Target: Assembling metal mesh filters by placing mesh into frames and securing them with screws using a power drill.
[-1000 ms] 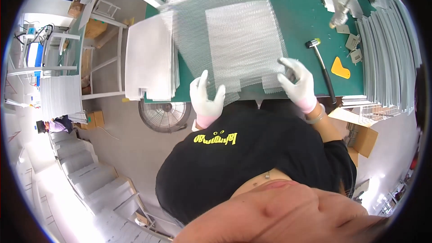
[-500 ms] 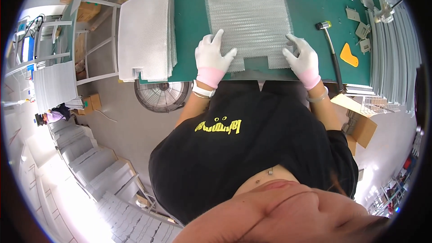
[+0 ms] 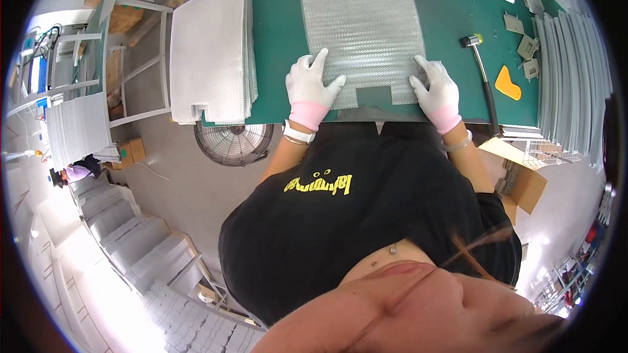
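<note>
The notched mesh sheet (image 3: 363, 23) lies on the green tabletop (image 3: 451, 0) between the left hand (image 3: 311, 86), thumb and fingers spread, and right hand (image 3: 437, 90), fingers parted, possibly pinching; I cannot tell. Light, even side pressure would keep it flat.

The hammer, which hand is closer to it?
Right. The right hand is just left of the hammer; the left hand is farther left, across the mesh sheet.

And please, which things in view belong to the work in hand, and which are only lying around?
Work in hand:
notched mesh sheet
green table under it
mesh stack at left, probably

Seemingly just lying about:
hammer
yellow flat piece
</note>
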### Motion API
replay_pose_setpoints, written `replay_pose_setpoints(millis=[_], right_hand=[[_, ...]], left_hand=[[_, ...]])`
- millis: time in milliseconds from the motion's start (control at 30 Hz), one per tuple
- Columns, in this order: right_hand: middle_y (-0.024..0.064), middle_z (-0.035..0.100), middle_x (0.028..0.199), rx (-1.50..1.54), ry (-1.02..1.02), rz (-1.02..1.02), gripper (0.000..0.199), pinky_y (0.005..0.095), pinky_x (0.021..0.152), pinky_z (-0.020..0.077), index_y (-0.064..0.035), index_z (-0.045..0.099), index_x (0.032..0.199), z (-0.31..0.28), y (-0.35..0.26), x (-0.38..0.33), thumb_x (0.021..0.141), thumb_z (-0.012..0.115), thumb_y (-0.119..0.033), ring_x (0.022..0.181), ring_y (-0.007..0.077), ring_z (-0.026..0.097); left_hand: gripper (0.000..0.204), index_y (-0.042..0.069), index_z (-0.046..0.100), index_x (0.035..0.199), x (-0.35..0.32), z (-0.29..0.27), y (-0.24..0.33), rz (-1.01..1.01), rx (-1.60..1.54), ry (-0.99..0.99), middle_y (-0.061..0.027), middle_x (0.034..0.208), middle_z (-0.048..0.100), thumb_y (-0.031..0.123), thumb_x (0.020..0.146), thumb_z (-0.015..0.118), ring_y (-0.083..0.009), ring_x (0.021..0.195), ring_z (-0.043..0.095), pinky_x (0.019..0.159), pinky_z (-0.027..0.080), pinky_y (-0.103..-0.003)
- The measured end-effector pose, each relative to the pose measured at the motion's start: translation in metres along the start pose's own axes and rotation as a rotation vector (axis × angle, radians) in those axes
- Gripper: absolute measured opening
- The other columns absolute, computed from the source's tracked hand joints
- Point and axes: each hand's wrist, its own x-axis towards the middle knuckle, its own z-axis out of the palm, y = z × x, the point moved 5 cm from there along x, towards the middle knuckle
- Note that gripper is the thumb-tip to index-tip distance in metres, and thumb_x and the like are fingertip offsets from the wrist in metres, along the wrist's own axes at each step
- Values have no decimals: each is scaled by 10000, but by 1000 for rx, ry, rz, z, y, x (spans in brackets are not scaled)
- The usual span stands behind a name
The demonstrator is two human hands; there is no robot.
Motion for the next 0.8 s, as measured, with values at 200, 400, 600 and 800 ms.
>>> replay_pose_setpoints(millis=[200, 400, 600, 800], right_hand=[[116, 626, 1026, -16, -52, 54, 446, 367, 745, 554, -127, 632, 1269, 0, 2, 3, 845, 725, -227, 859, 298, 653], [197, 581, 1128, -251, -261, 12, 407, 441, 874, 526, -165, 682, 1218, -18, -13, 34, 843, 721, -317, 990, 361, 622], [142, 652, 1065, -164, 199, -428, 324, 459, 839, 533, -94, 664, 1189, -15, -93, 199, 909, 619, -251, 923, 371, 650], [184, 664, 1005, -245, 268, -157, 385, 480, 758, 571, -50, 622, 1185, 39, -86, 346, 961, 539, -351, 897, 337, 694]], left_hand=[[700, 133, 629, 1320, 3, 0, 0, -37, 5, -35, -199, 1249, 583, 473, 735, 804, -356, 1136, 563, 966, 470, -476], [638, 176, 685, 1249, 17, -26, 6, -2, 138, -70, -217, 1415, 456, 525, 724, 790, -401, 1308, 413, 1099, 337, -530], [512, 155, 723, 1146, 44, -57, 10, 281, 74, 112, -251, 1464, 395, 481, 754, 778, -430, 1359, 359, 1145, 274, -528], [565, 53, 642, 1231, 43, -86, 19, 265, -203, 226, -275, 1452, 390, 390, 792, 754, -432, 1357, 370, 1130, 291, -526]])
